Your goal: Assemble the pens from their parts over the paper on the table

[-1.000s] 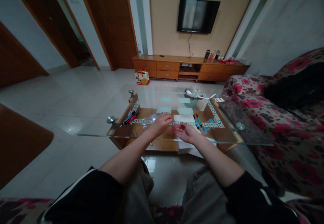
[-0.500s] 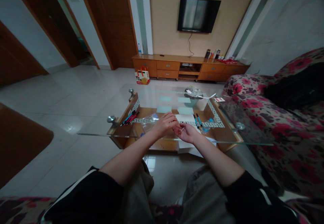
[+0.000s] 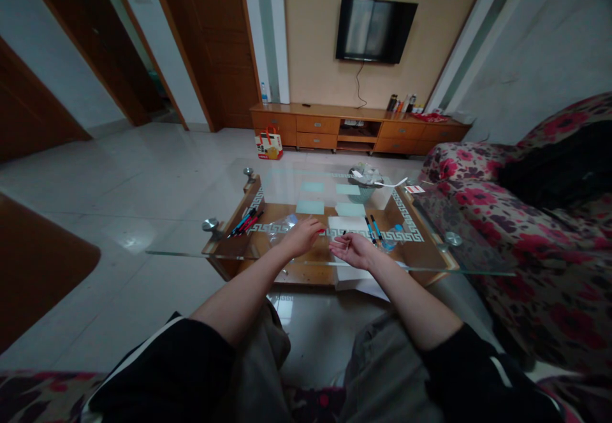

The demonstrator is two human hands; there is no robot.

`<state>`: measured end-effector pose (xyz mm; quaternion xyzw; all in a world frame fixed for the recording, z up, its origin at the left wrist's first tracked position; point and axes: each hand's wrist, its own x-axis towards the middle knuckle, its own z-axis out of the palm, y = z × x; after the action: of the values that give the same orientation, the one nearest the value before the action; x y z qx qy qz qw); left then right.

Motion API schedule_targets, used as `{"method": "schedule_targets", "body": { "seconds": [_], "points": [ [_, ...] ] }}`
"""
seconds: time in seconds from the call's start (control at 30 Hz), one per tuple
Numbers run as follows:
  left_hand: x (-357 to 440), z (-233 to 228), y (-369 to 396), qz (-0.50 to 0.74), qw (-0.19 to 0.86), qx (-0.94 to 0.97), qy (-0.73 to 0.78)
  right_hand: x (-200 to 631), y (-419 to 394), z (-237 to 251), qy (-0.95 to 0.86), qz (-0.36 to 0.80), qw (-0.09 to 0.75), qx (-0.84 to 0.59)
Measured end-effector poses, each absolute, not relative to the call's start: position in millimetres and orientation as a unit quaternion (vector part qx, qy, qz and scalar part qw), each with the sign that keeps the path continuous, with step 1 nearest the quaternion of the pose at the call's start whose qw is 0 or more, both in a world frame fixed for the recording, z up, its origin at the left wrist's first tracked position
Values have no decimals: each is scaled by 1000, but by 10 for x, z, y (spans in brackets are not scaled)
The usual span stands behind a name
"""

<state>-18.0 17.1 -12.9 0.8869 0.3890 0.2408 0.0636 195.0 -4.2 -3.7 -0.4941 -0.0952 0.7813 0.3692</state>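
My left hand (image 3: 302, 236) hovers over the near side of the glass table (image 3: 191, 254), fingers curled and pointing right; anything it holds is too small to make out. My right hand (image 3: 354, 249) lies palm up a short way to the right, its fingers pinched on a thin pen-like stick whose dark tip pokes up. Beyond the hands lies a white paper sheet (image 3: 349, 223). A crumpled clear plastic bag (image 3: 281, 226) sits just left of my left hand.
Several pens (image 3: 245, 221) lie at the table's left edge, and two blue pens (image 3: 373, 227) right of the paper. Pale green notes (image 3: 310, 207) and a bowl (image 3: 362, 178) lie farther back. A floral sofa (image 3: 502, 219) flanks the right side; a TV cabinet (image 3: 358, 128) stands against the wall.
The two hands came together half a second ago and have since parted; my left hand has drawn back slightly to the left. My right hand stays palm up.
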Motion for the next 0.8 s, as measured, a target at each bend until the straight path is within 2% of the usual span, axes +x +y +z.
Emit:
{"method": "schedule_targets", "body": {
  "seconds": [0.17,0.47,0.8],
  "points": [
    [-226,-292,228,220,146,873,409,1911,-33,-116,-70,793,354,-491],
    [-67,-416,205,245,270,772,521,1902,-2,-140,-54,780,375,-498],
    [-86,-489,262,240,242,765,546,1875,-18,-163,-98,769,372,-511]
  ]
}}
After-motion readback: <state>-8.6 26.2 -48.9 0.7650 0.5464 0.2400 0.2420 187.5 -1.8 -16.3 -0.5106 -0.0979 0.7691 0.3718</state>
